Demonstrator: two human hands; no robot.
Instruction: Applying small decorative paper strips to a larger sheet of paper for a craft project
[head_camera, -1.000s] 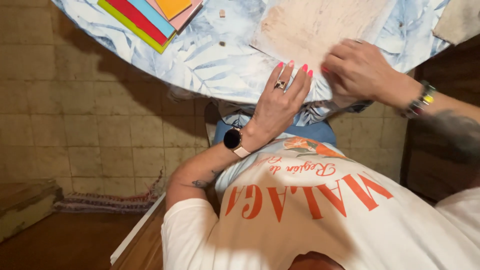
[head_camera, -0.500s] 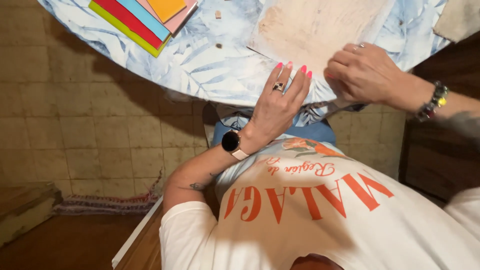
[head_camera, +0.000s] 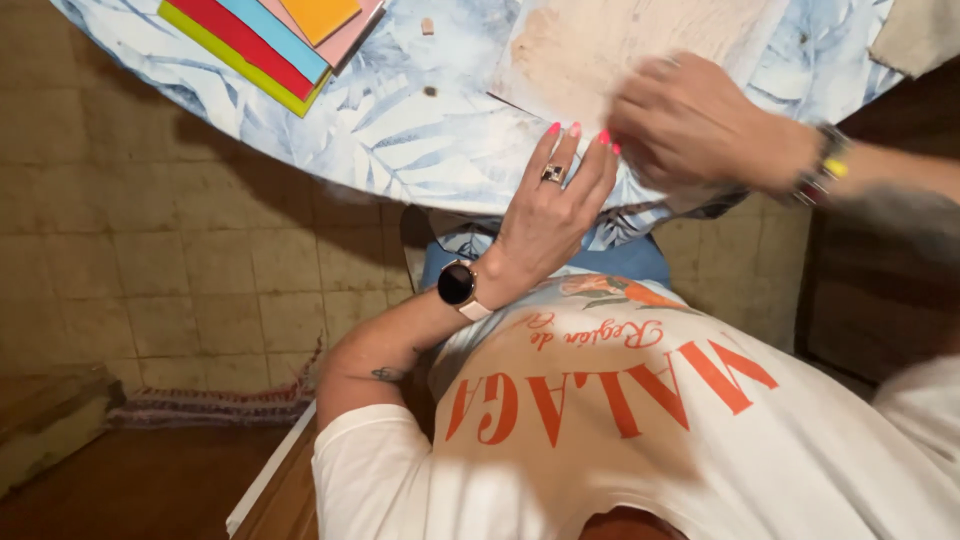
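**Right hand shifts over the sheet; left hand stays flat**

Head view. Your left hand (head_camera: 550, 212) has not moved over the last second. It lies flat at the near edge of the table (head_camera: 400, 130), with its fingers straight and close together and clamped on nothing. The fingertips (head_camera: 553, 130) reach the near edge of the pale, worn sheet (head_camera: 620, 40). The ring (head_camera: 552, 173) and watch (head_camera: 457, 283) sit where they did before.

The change is in your right hand (head_camera: 690, 125). It has slid a little to the left and further onto the near part of the sheet, and it now almost touches the left fingertips. It is blurred with motion. The fingers look curled down onto the sheet, but you cannot tell from this picture whether they pinch the sheet or only rub over it. The bracelet (head_camera: 825, 165) has moved with the wrist.

The sheet lies flat on the leaf-print cloth, in front of you and to the right, and part of it is covered by the right hand. It has not shifted on the table. So the left hand is holding down the near edge while the right hand works the surface.

The coloured stack (head_camera: 265, 40) lies well apart at the far left. More of it shows now, but only because your head has tilted. Two small bits (head_camera: 428, 26) lie between the stack and the sheet.
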